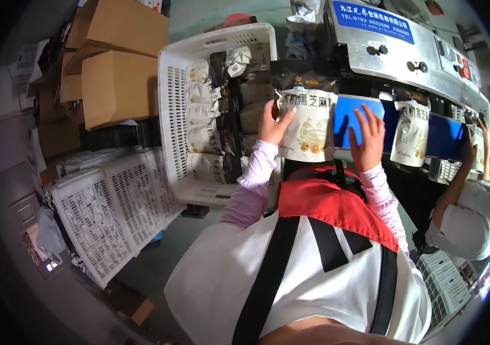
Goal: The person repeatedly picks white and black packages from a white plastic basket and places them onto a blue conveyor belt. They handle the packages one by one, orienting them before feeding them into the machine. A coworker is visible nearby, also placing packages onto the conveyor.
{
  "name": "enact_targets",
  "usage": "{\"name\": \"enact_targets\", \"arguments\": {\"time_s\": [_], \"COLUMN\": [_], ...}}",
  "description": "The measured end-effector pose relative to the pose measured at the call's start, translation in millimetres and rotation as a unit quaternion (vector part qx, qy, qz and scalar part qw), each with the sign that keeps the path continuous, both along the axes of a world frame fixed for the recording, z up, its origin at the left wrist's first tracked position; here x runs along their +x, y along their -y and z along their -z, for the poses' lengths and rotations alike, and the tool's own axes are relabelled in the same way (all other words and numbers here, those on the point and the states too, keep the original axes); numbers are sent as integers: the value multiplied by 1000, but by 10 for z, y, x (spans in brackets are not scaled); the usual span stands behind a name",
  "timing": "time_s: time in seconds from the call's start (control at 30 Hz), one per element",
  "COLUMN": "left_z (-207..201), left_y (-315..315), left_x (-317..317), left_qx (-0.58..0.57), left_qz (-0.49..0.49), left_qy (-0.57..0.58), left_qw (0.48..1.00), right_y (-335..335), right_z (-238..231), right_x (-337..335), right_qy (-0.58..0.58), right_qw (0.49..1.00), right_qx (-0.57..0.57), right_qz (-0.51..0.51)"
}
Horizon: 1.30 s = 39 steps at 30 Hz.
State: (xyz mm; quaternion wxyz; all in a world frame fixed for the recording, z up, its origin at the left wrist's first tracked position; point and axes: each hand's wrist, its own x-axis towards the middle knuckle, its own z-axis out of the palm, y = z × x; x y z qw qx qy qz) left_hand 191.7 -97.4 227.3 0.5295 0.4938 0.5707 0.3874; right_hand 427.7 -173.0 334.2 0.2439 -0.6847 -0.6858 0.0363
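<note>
The conveyor [443,136], metal machine [397,56] and crate [168,109] of pouches [200,137] show a packing workshop.

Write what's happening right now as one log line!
left hand: gripping edge of bag | right hand: open, near blue belt | white crate: more bags inside

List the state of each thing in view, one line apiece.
Left hand: grip closed on the held pouch's left edge.
Held pouch: upright, black end uppermost.
Right hand: open, apart from that pouch.
White crate: open-topped, holding overlapping pouches.
Blue belt: moving or stopped, cannot tell.
Silver machine: running or not, cannot tell.
</note>
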Motion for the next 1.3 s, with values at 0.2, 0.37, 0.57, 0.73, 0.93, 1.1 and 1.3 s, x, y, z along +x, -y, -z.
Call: {"name": "enact_targets", "arguments": {"time_s": [0.2, 0.37, 0.57, 0.73, 0.93, 1.1, 1.3], "left_z": [-120, -48, -13, -396, -232, 11, 1137], "left_y": [-99, -162, 59, 173, 170, -47, -459], "left_x": [-288, -613, -654, -580, -867, -1020, -993], "left_qx": [-86, -229, -200, -142, -93, -119, -186], "left_qz": [77, 101, 23, -41, -166, -377, -355], "left_qy": [113, 299, 256, 243, 236, 204, 358], "left_qw": [987, 921, 946, 959, 953, 896, 843], "right_y": [111, 398, 552, 541, 466, 427, 359], "right_z": [42, 214, 365, 401, 392, 356, 290], "right_x": [704, 1277, 1271, 1101, 845, 623, 321], "right_qy": [84, 157, 130, 78, 59, 58, 35], "right_qw": [991, 961, 969, 982, 987, 988, 992], "right_qx": [30, -42, -50, -42, -40, -40, -38], "right_qz": [104, 225, 202, 169, 147, 134, 113]}}
